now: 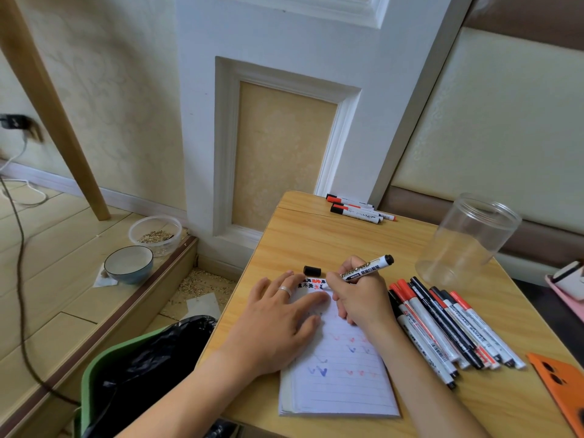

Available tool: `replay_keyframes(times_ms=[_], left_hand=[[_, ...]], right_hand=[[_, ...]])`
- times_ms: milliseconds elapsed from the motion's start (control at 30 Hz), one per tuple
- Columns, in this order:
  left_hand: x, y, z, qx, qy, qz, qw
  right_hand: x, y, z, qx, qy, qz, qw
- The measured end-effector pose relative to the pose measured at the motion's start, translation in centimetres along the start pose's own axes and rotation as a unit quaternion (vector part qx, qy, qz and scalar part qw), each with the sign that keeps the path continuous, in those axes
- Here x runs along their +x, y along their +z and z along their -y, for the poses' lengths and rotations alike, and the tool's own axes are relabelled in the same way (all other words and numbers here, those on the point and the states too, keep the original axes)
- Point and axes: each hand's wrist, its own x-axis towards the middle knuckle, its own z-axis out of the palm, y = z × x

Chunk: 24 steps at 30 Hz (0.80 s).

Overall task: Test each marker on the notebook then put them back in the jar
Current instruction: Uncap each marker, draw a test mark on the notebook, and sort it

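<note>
A lined notebook [341, 384] lies open on the wooden table [316, 241], with red, blue and black test marks on its page. My left hand [281, 314], a ring on one finger, rests flat on the page. My right hand [360, 298] grips a black whiteboard marker [366, 267] with its tip at the top of the page. The marker's black cap [312, 270] lies just beyond the notebook. Several capped red and black markers [442, 330] lie in a pile to the right. A clear empty jar [467, 241] stands at the right rear.
Three markers [360, 209] lie at the table's far edge by the wall. An orange object [559, 384] sits at the right front corner. Left of the table stands a green bin with a black bag [136, 365]. Two bowls [142, 248] sit on the floor.
</note>
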Motion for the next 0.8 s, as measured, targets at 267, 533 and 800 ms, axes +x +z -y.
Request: replay_keyframes(times_ms=[267, 533, 800], left_hand=[[0.2, -0.1, -0.1, -0.019, 0.0, -0.006, 1.0], [2.1, -1.6, -0.2, -0.086, -0.047, -0.016, 0.995], [6.9, -0.5, 0.4, -0.09, -0.112, -0.088, 0.986]], right_hand=[[-0.4, -0.5, 0.9, 0.048, 0.001, -0.011, 0.999], [-1.4, 0.5, 0.5, 0.061, 0.008, -0.048, 0.997], [-1.6, 0.5, 0.5, 0.065, 0.004, -0.036, 0.997]])
